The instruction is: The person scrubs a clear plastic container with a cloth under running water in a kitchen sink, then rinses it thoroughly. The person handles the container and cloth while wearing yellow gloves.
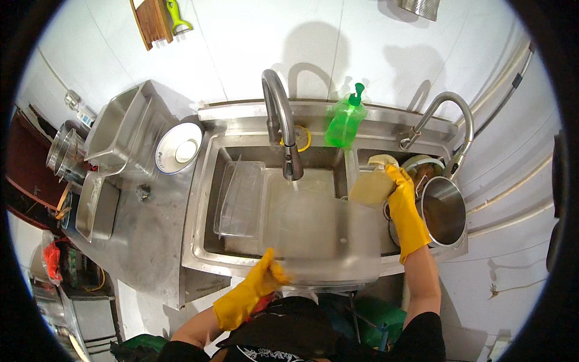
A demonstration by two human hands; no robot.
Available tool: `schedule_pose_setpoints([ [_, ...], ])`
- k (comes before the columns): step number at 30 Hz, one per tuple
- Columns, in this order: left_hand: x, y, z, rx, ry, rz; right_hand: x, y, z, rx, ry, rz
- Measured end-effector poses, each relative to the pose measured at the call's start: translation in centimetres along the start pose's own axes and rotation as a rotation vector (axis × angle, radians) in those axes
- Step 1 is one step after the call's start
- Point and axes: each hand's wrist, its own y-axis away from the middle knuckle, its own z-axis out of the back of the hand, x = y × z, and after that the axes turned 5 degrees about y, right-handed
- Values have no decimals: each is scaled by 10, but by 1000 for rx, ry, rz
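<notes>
My left hand (258,287), in a yellow rubber glove, grips the near left edge of a clear plastic container (325,249). The container is blurred and tilted over the front rim of the steel sink (235,268). Another yellow glove covers my right hand (405,206), which holds a pale yellow scrubbing cloth (372,186) above the divider and the right basin. In the left part of the large basin another clear plastic container (239,199) leans against the wall. A steel pull-down faucet (282,113) arches above, its spout over the large basin.
A green soap pump bottle (344,122) stands on the back ledge. A second faucet (452,97) and a steel pot (443,212) are at the right. On the left counter (154,235) are a stack of white bowls (178,147) and steel pans (120,131).
</notes>
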Motion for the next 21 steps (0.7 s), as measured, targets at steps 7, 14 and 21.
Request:
schedule_pose_setpoints([
  [7, -26, -44, 33, -117, 16, -393, -45, 57, -56, 408, 461, 253],
  [14, -47, -47, 6, -215, 191, -382, -85, 102, -139, 599, 920, 1068],
  [21, -61, -32, 19, -156, 127, -429, -145, -13, -136, 298, 824, 987],
])
